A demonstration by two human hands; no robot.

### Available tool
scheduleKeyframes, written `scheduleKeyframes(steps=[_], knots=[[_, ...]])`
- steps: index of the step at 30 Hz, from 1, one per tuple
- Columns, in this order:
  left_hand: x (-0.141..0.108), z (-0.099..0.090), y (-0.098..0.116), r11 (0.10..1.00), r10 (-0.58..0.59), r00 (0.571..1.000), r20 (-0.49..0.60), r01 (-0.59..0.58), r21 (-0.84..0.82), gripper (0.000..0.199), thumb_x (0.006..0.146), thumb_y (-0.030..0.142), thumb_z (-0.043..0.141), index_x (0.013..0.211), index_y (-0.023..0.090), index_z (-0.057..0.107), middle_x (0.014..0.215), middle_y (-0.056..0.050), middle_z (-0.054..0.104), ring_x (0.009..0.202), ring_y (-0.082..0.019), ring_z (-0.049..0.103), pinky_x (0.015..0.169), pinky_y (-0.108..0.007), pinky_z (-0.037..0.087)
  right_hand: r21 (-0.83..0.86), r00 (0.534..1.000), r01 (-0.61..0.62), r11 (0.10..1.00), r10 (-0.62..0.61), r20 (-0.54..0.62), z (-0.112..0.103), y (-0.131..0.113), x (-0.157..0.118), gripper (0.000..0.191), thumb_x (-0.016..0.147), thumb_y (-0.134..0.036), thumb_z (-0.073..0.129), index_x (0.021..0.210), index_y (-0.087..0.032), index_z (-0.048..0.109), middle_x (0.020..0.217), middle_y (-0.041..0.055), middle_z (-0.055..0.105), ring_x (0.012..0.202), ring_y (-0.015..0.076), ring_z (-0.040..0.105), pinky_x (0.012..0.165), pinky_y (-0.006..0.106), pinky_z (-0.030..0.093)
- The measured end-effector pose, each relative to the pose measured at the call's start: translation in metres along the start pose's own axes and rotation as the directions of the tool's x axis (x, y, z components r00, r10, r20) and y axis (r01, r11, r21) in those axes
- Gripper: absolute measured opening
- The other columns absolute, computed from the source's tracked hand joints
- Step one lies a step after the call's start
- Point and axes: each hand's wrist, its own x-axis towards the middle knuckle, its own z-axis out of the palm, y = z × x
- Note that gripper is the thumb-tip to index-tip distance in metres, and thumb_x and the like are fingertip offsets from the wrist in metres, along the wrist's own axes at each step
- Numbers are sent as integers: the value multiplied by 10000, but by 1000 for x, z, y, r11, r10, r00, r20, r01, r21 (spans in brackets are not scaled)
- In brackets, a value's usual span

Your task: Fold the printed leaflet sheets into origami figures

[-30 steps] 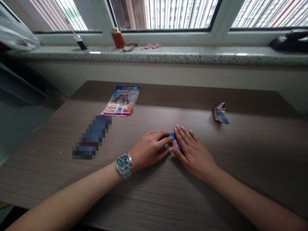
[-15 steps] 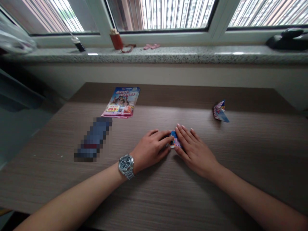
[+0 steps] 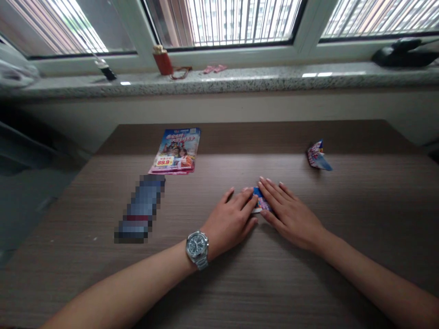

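Note:
A small folded piece of printed paper (image 3: 261, 204), blue and pink with a white edge, lies on the table between my hands. My right hand (image 3: 291, 219) rests flat over its right part, fingers stretched out side by side. On its left side my left hand (image 3: 231, 221), with a metal watch (image 3: 197, 246) on the wrist, touches the paper with its fingertips. The left fingers are apart and slightly bent. Both hands cover much of the paper, so its full outline is hidden.
A stack of printed flyers (image 3: 177, 151) lies at the table's back left, with a blurred-out dark oblong thing (image 3: 141, 208) in front. A folded paper shape (image 3: 318, 156) stands back right. The stone windowsill (image 3: 260, 81) holds a red container (image 3: 163, 62) and pink items (image 3: 215, 69).
The view has shifted slightly. My left hand's fingers have pulled back a little and lie more bent at the paper's left side. My right hand stays flat on the paper.

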Motion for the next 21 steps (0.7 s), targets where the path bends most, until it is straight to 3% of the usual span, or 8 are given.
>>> scheduleKeyframes(steps=[12, 21], knots=[[0, -1, 0, 998, -38, 999, 18, 39, -42, 513, 1011, 370, 474, 1488, 195, 405, 1591, -97, 396, 1481, -225, 351, 1244, -472, 238, -24, 1000, -3, 1000, 3, -18, 1, -2, 0, 717, 1041, -487, 361, 1624, -182, 79, 1672, 91, 211, 1547, 204, 156, 1249, 472, 216], [-2, 3, -1, 1000, -15, 1000, 3, 15, -24, 495, 1028, 386, 441, 1486, 199, 419, 1591, -114, 391, 1480, -236, 357, 1241, -473, 244, -47, 1000, -15, 999, 15, -8, 1, -4, 0, 702, 1042, -515, 322, 1609, -126, 176, 1668, 109, 214, 1549, 205, 149, 1251, 462, 206]])
